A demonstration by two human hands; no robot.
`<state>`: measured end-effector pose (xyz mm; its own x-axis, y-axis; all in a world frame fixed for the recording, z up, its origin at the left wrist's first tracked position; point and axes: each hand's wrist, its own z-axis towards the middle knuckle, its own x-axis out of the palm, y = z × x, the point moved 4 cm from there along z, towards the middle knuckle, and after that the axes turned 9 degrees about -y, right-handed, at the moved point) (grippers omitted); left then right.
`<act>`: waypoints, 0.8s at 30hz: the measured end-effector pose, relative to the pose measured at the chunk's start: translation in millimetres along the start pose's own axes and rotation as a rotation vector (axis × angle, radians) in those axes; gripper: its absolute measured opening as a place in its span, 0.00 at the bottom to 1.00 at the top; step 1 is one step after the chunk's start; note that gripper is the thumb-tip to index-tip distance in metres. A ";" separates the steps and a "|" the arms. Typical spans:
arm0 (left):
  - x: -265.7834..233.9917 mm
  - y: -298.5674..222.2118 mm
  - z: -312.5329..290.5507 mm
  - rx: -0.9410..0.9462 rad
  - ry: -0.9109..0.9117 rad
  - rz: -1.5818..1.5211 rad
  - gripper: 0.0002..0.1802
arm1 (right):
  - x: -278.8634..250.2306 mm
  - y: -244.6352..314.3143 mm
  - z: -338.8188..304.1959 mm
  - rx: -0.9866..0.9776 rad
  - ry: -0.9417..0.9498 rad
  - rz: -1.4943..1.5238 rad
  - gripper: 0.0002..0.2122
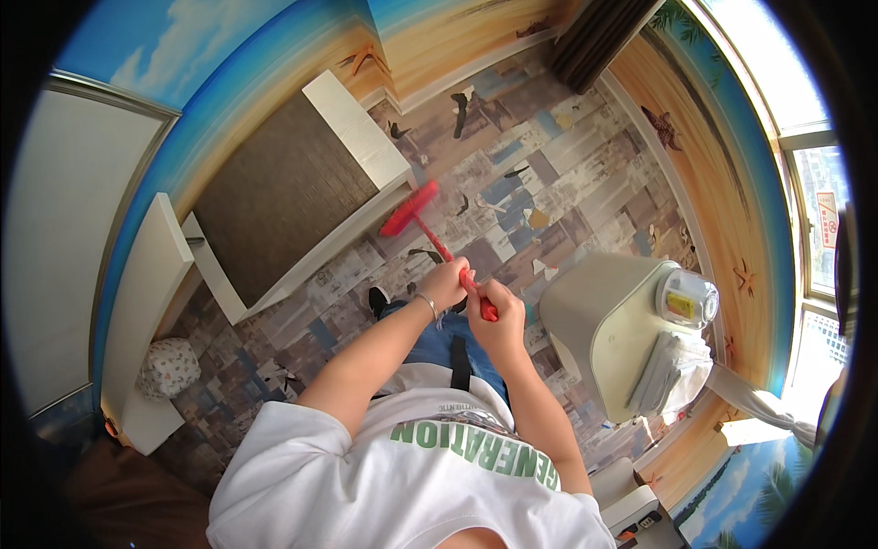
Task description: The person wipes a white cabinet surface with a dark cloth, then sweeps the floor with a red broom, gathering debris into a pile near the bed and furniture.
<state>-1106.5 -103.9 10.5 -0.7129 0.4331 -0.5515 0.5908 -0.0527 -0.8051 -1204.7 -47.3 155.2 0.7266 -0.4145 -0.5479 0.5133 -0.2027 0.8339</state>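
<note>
A red broom point(416, 213) with a long red handle reaches from my hands down to the patterned floor point(549, 156), its head near the white edge of a low bed frame. My left hand point(446, 282) grips the handle further down; a bracelet sits on that wrist. My right hand point(498, 322) is closed around the handle's top end. Both forearms come up from my white shirt at the bottom of the view.
A brown bed platform with a white frame point(352, 128) lies to the left. A cream rounded table point(608, 329) at the right holds a clear jar point(686, 297) and folded cloth. A patterned round cushion point(169, 366) lies at lower left. Beach-painted walls surround the room.
</note>
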 end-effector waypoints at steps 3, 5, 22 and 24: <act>4.4 -3.4 -10.0 -0.040 0.027 0.011 0.12 | -6.7 2.9 2.9 0.022 0.027 -0.021 0.05; 7.5 -14.4 -12.3 -0.002 0.019 -0.005 0.11 | -16.8 1.8 1.2 0.050 0.036 -0.030 0.04; -11.9 -43.3 -21.8 -0.127 -0.043 0.044 0.15 | -38.4 9.3 9.5 -0.029 0.020 0.159 0.04; -11.8 -50.8 -20.1 -0.085 -0.078 0.038 0.15 | -38.4 10.6 7.9 -0.085 -0.008 0.151 0.04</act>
<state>-1120.5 -88.2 62.3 -0.7149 0.3604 -0.5992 0.6454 0.0103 -0.7638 -1230.8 -40.6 185.6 0.7950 -0.4414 -0.4160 0.4355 -0.0621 0.8981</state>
